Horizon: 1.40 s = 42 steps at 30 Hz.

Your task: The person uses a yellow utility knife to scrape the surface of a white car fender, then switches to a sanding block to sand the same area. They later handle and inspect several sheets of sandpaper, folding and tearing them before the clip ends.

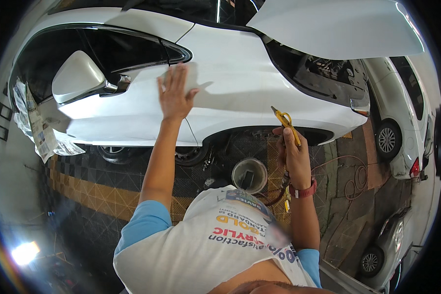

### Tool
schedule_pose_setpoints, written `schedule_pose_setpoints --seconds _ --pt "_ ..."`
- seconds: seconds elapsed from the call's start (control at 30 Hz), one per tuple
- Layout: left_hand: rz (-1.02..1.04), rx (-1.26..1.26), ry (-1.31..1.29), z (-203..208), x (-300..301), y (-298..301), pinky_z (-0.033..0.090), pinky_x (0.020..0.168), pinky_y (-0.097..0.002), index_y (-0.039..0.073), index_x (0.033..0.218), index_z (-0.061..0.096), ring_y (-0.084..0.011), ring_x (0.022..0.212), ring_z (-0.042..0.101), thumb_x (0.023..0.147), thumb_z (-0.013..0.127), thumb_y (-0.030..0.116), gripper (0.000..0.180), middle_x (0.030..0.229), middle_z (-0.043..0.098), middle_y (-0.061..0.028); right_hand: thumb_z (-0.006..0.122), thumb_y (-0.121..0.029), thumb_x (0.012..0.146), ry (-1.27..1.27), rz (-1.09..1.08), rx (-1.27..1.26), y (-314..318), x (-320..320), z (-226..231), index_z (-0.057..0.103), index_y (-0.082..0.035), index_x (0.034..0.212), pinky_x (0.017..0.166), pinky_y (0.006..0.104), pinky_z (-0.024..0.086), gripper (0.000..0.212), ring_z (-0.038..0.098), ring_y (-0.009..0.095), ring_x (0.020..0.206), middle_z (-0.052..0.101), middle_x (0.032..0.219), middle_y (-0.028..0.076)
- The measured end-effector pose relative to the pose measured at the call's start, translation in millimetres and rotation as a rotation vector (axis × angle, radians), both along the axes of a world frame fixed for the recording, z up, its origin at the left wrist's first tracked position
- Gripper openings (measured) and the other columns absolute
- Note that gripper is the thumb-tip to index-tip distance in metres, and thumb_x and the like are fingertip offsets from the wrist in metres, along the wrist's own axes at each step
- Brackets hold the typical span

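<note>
My left hand (175,95) is laid flat with fingers apart against the side of a white car, around the seam where the front door (127,117) meets the front fender (235,81). To the right, my right hand (296,157) is closed around a yellow air blow gun (284,118). Its dark nozzle points up and left at the fender, just above the wheel arch, and does not appear to touch it. A hose (277,197) hangs below that hand, by the wrist with a red watch.
A grey bucket (235,172) holding something dark stands on the tiled floor before me. The side mirror (78,76) juts out at left, near newspaper masking (43,134). The raised hood (338,29) overhangs at upper right. Red hose (358,183) lies coiled near parked cars (399,142).
</note>
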<state>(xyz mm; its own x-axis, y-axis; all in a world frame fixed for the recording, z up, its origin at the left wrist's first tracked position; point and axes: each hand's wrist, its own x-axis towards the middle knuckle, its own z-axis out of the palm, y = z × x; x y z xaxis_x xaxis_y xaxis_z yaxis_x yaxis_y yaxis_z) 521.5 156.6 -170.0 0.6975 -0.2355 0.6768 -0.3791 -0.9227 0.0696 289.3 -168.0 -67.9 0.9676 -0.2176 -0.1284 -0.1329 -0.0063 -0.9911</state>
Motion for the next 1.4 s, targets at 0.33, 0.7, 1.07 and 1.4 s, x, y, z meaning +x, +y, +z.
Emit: schedule_pose_setpoints --seconds 0.33,0.7,1.07,1.4 --pt "-0.220 0.016 0.053 9.2 -10.3 -105.6 0.011 0.130 -0.0676 0.017 0.170 0.034 -0.0389 0.165 0.021 0.101 0.060 0.060 0.086 0.178 0.030 -0.0102 0.062 -0.042 0.111 0.002 0.159 -0.002 55.8 42.1 26.5 0.069 0.003 0.107 0.041 0.0258 0.038 0.046 0.046 0.006 0.044 0.049 0.066 -0.005" --pt "0.295 -0.168 -0.016 7.0 11.4 28.9 0.008 0.129 -0.0697 0.012 0.172 0.029 -0.0407 0.166 0.018 0.108 0.048 0.063 0.084 0.180 0.024 -0.0138 0.062 -0.058 0.107 -0.087 0.305 -0.029 130.7 147.7 25.2 0.066 0.006 0.098 0.037 0.0275 0.040 0.064 0.049 0.011 0.037 0.047 0.060 -0.001" --pt "0.086 -0.167 -0.033 5.0 13.0 31.3 0.010 0.129 -0.0694 0.012 0.169 0.036 -0.0420 0.164 0.022 0.108 0.052 0.057 0.077 0.178 0.029 -0.0134 0.063 -0.056 0.108 -0.052 0.339 0.049 147.3 141.3 7.6 0.067 0.004 0.099 0.037 0.0264 0.041 0.060 0.049 0.009 0.038 0.046 0.060 -0.003" --pt "-0.220 0.176 0.002 28.1 28.1 -43.9 0.013 0.128 -0.0705 0.013 0.170 0.034 -0.0376 0.164 0.026 0.100 0.059 0.063 0.089 0.177 0.030 -0.0134 0.060 -0.050 0.111 -0.126 0.216 0.164 95.5 121.1 10.9 0.067 0.004 0.107 0.038 0.0244 0.039 0.054 0.043 0.007 0.038 0.046 0.064 -0.003"
